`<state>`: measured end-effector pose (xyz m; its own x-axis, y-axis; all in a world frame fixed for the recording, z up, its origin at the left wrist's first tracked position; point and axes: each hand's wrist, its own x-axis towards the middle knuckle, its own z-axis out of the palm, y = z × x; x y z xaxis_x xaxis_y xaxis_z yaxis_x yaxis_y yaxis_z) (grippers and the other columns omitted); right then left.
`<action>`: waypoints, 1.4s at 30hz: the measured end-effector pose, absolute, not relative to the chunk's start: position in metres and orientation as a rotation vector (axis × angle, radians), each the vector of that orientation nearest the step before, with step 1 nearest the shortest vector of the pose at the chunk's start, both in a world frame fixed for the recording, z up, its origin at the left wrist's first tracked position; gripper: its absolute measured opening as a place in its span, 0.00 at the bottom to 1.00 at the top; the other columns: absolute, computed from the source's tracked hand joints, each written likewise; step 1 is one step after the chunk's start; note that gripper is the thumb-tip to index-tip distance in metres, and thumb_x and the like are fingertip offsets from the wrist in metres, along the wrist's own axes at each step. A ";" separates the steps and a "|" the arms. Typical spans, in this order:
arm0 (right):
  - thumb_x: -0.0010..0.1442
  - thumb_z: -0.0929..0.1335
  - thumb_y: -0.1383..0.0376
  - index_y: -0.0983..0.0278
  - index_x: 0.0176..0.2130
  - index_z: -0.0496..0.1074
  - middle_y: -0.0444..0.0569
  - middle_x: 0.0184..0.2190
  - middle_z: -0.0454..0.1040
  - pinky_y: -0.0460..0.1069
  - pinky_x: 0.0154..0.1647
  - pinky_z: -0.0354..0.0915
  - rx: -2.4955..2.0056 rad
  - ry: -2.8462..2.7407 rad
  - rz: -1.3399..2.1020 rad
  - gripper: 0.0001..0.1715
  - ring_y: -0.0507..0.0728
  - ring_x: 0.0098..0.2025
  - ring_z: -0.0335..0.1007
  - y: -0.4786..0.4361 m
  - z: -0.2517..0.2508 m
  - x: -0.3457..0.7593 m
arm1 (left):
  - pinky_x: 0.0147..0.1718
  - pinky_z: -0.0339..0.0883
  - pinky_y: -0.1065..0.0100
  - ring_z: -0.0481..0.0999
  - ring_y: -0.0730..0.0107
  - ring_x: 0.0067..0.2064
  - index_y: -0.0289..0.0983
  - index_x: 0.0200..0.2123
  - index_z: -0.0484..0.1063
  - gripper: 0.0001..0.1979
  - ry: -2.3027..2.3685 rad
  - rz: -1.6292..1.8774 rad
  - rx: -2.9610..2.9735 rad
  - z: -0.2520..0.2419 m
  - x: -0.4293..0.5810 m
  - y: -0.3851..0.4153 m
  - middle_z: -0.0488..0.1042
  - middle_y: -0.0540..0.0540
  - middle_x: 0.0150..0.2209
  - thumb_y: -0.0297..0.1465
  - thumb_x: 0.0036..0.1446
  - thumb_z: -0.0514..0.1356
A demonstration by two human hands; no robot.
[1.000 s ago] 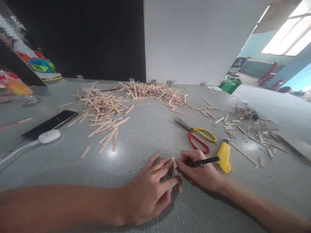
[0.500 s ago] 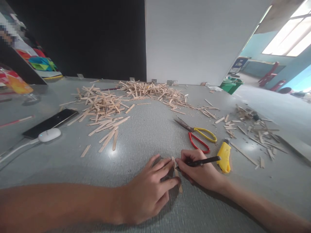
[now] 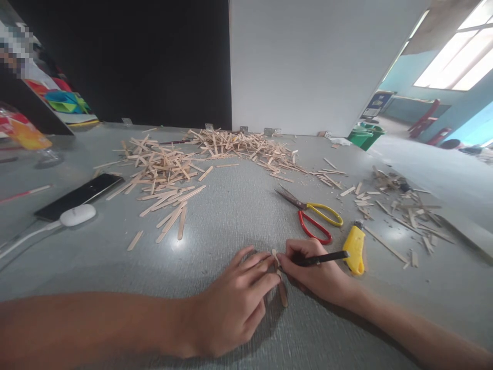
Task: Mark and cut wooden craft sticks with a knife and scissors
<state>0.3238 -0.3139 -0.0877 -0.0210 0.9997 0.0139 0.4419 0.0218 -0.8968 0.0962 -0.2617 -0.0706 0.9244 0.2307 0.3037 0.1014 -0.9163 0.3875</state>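
My left hand (image 3: 234, 303) lies on the grey table with its fingers stretched out, pressing down a wooden craft stick (image 3: 282, 293) that points toward me. Right beside it, my right hand (image 3: 314, 272) is closed round a black pen (image 3: 321, 258), whose tip meets the far part of the stick. The two hands nearly touch at the fingertips. Most of the stick is hidden under my left fingers.
Red-and-yellow scissors (image 3: 316, 218) and a yellow utility knife (image 3: 354, 249) lie just beyond my right hand. Heaps of wooden sticks (image 3: 169, 169) cover the far table, with cut scraps (image 3: 400, 205) at the right. A phone (image 3: 79, 195) and a white charger (image 3: 77, 215) lie left.
My left fingers have drawn in slightly along the stick. The right hand and pen have barely moved.
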 end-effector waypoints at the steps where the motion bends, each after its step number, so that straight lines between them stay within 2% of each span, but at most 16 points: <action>1: 0.64 0.70 0.62 0.59 0.22 0.56 0.35 0.15 0.57 0.43 0.15 0.48 -1.514 -1.563 0.955 0.24 0.47 0.16 0.54 -0.314 -0.088 0.324 | 0.68 0.57 0.43 0.67 0.51 0.67 0.34 0.55 0.71 0.17 0.237 0.457 2.718 -0.070 0.096 -0.262 0.73 0.34 0.61 0.21 0.66 0.52; 6: 0.64 0.69 0.63 0.59 0.22 0.57 0.35 0.15 0.58 0.43 0.16 0.48 -1.508 -1.566 0.961 0.23 0.47 0.16 0.53 -0.314 -0.087 0.323 | 0.68 0.53 0.38 0.62 0.48 0.70 0.38 0.55 0.71 0.17 0.228 0.298 2.760 -0.070 0.096 -0.261 0.69 0.35 0.65 0.24 0.67 0.53; 15: 0.64 0.69 0.62 0.58 0.22 0.57 0.36 0.14 0.59 0.44 0.15 0.49 -1.512 -1.553 0.984 0.23 0.48 0.16 0.55 -0.313 -0.086 0.322 | 0.67 0.53 0.36 0.63 0.43 0.69 0.34 0.54 0.72 0.16 0.213 0.318 2.825 -0.073 0.096 -0.262 0.67 0.30 0.66 0.25 0.65 0.55; 26: 0.65 0.69 0.63 0.59 0.22 0.56 0.35 0.14 0.59 0.43 0.15 0.50 -1.510 -1.530 1.013 0.23 0.47 0.15 0.55 -0.314 -0.087 0.322 | 0.68 0.52 0.40 0.64 0.46 0.69 0.36 0.53 0.72 0.15 0.223 0.359 2.836 -0.076 0.095 -0.263 0.67 0.32 0.67 0.24 0.64 0.57; 34: 0.67 0.67 0.62 0.59 0.23 0.57 0.35 0.13 0.61 0.43 0.15 0.52 -1.495 -1.509 1.052 0.23 0.47 0.14 0.57 -0.316 -0.085 0.322 | 0.66 0.54 0.38 0.62 0.44 0.70 0.36 0.53 0.71 0.14 0.219 0.293 2.840 -0.073 0.095 -0.262 0.67 0.31 0.67 0.24 0.65 0.55; 39: 0.67 0.68 0.58 0.59 0.24 0.58 0.37 0.15 0.65 0.43 0.13 0.52 -1.499 -1.480 1.073 0.23 0.47 0.13 0.59 -0.314 -0.086 0.322 | 0.66 0.54 0.37 0.62 0.44 0.70 0.36 0.55 0.70 0.16 0.220 0.258 2.843 -0.072 0.095 -0.262 0.67 0.31 0.67 0.25 0.66 0.54; 42: 0.66 0.70 0.57 0.59 0.24 0.58 0.36 0.14 0.63 0.42 0.13 0.51 -1.498 -1.474 1.082 0.24 0.47 0.13 0.58 -0.313 -0.088 0.323 | 0.66 0.55 0.37 0.62 0.43 0.70 0.36 0.55 0.71 0.15 0.214 0.280 2.838 -0.072 0.096 -0.262 0.67 0.30 0.67 0.25 0.66 0.54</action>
<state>0.3225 -0.3134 -0.0876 -0.0249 0.9980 -0.0589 0.3557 -0.0462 -0.9334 0.0957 -0.2616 -0.0719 0.9703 0.1727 0.1694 0.1184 -0.9497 0.2899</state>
